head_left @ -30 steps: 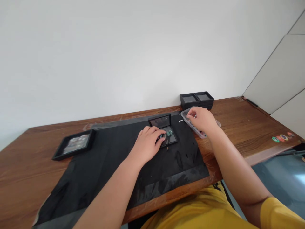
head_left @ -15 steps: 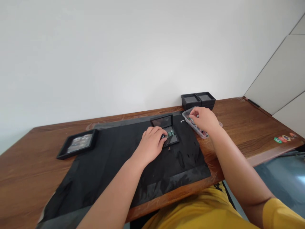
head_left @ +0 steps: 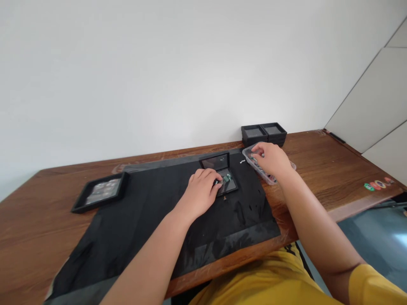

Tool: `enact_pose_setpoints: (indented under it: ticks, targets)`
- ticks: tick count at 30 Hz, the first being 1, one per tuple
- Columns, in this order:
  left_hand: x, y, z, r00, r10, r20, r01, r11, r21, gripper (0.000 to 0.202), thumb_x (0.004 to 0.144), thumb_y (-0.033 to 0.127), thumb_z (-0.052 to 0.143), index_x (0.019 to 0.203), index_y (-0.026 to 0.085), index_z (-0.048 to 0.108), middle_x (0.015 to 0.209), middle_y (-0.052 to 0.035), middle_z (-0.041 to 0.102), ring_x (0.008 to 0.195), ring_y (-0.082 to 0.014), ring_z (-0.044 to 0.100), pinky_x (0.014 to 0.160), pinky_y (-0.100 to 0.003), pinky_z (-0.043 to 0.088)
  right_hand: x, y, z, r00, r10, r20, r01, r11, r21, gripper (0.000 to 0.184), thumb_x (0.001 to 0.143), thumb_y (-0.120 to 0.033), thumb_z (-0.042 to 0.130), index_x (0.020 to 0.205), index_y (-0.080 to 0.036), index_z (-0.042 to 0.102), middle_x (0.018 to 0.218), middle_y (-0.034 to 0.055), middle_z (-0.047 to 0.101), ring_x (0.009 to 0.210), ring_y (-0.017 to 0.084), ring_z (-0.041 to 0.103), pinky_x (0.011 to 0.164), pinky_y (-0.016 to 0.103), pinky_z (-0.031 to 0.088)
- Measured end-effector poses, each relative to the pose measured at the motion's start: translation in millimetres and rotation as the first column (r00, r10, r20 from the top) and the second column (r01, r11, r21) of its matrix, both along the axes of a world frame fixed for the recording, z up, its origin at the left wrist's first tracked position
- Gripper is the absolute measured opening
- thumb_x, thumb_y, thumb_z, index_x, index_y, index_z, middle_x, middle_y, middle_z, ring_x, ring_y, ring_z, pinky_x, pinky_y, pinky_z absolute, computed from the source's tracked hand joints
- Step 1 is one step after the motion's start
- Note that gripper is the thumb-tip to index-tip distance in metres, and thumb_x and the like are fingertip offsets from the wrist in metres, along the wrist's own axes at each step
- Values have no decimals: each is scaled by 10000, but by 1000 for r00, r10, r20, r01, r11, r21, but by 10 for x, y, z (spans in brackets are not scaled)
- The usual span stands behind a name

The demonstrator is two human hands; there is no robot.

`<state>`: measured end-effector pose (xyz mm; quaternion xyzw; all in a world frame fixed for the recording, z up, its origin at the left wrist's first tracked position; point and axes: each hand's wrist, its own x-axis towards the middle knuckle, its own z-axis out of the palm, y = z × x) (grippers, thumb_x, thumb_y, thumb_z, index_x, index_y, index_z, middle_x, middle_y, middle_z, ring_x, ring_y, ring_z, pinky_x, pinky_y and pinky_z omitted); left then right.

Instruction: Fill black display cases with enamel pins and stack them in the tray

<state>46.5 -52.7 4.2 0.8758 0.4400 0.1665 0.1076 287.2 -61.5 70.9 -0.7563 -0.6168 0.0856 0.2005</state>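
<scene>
By the left hand [head_left: 201, 191], a dark piece [head_left: 216, 182] seems pinched at the left side of the open case [head_left: 230, 185]; farther off, the tub [head_left: 261, 173], its long axis slanting from near right to far left, is overhung by the right hand [head_left: 271, 159], fingers bent, their hold cannot be told

A white wall [head_left: 159, 76] fills the upper frame, meeting pale panels [head_left: 378, 89] at upper right. Roundish colourful stickers [head_left: 369, 186] mark the brown wooden surface [head_left: 32, 228] at right; glossy blue-grey flooring [head_left: 370, 237] shows lower right.
</scene>
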Motion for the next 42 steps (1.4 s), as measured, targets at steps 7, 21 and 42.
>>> enact_pose_setpoints:
  ticks: [7,21,42]
  targets:
    - [-6,17,-44,999,-19,27,19,1000,11,275,956,226,444,1130,219,657,1218,-100,658,1156,-303,520,1004,-488,408,-22,-14,8,1000,0,-26,0,1000,2,187,890,-223,638,1054,-241,726,1039,69,752,950,243,667,792,349,478]
    - [-14,26,11,998,-23,64,26,999,-38,195,931,237,500,1052,218,652,1104,-90,702,1100,-296,575,969,-476,458,-20,-9,-7,1000,13,-17,-13,1000,11,206,886,-228,632,1073,-240,720,1034,68,751,919,237,661,779,346,469]
    - [7,3,162,994,29,107,-19,996,-91,146,896,237,572,893,238,718,885,-48,719,899,-256,647,836,-418,508,-31,-27,16,992,91,-89,-91,996,8,247,854,-182,637,1070,-244,739,949,35,734,812,181,641,734,314,447]
